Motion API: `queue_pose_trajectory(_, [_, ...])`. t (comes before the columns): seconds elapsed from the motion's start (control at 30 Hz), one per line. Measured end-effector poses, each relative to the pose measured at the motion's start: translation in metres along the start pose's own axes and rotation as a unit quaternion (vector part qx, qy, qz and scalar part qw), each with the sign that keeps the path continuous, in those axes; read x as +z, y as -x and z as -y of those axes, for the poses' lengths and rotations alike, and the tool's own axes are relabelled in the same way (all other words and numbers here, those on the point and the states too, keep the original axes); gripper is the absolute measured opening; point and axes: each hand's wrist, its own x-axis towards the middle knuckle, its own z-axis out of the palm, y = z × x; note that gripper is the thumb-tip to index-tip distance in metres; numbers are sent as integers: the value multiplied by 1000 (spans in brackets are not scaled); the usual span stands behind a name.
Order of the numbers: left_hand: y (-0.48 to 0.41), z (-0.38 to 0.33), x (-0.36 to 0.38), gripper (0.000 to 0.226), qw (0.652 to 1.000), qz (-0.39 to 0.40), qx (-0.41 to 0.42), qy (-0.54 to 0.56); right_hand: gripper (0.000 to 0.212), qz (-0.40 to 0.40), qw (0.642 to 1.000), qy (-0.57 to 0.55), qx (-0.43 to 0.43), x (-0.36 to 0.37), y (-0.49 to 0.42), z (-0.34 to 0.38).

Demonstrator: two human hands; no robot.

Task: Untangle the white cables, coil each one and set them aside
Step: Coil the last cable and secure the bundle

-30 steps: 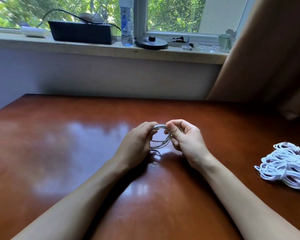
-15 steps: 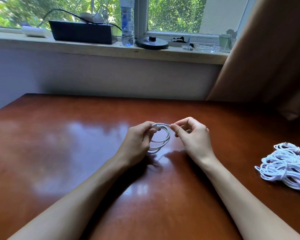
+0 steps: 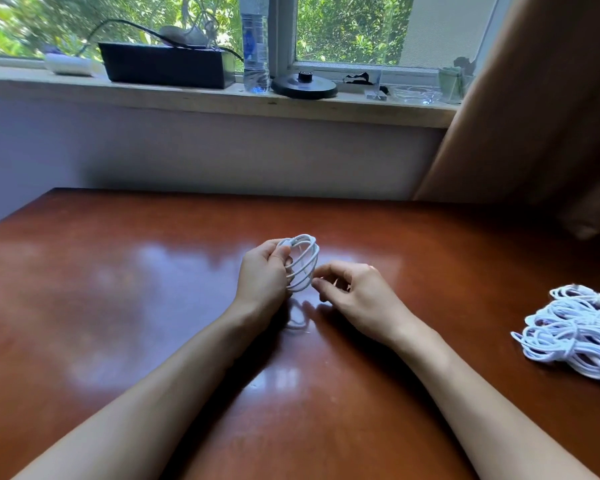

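A small coil of white cable [image 3: 303, 263] stands upright above the middle of the brown table [image 3: 118, 306]. My left hand [image 3: 264, 275] grips the coil at its top and left side, thumb on the connector end. Just right of the coil's lower edge is my right hand [image 3: 354, 292], fingers curled and slightly apart, with nothing in it. A pile of several coiled white cables [image 3: 575, 332] lies at the table's right edge.
Behind the table runs a windowsill holding a black box [image 3: 163, 65], a water bottle [image 3: 255, 46], a black round base [image 3: 303, 86] and small clear items. A brown curtain [image 3: 541, 109] hangs at the right.
My right hand has let go of the coil's top and dropped down to the right. The left hand has lifted and turned the coil more upright.
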Motion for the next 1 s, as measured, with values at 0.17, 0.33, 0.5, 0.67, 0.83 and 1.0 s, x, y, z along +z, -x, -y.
queue_pose_trajectory(0.17, [-2, -4, -1, 24, 994, 25, -66, 81, 16, -2, 999, 38, 0, 8, 1, -3])
queue_pose_trajectory(0.33, [-6, -3, -4, 25, 993, 18, -80, 85, 20, 7, 998, 61, 6, 8, 1, -3])
queue_pose_trajectory(0.5, [-10, 1, -7, 25, 995, -34, -83, 53, 14, 2, 999, 27, -26, 13, 3, 5])
queue_pose_trajectory(0.67, [-11, 1, -10, 28, 997, -47, -65, 12, 7, -23, 998, 28, -58, 20, 3, 4])
queue_pose_trajectory(0.83, [-13, 6, -12, 32, 995, -62, -25, -73, 10, -38, 985, 104, -133, 21, 4, 7])
queue_pose_trajectory(1.0, [-12, 7, -15, 27, 987, -56, 30, -151, 16, -113, 929, 257, -240, 21, 1, 11])
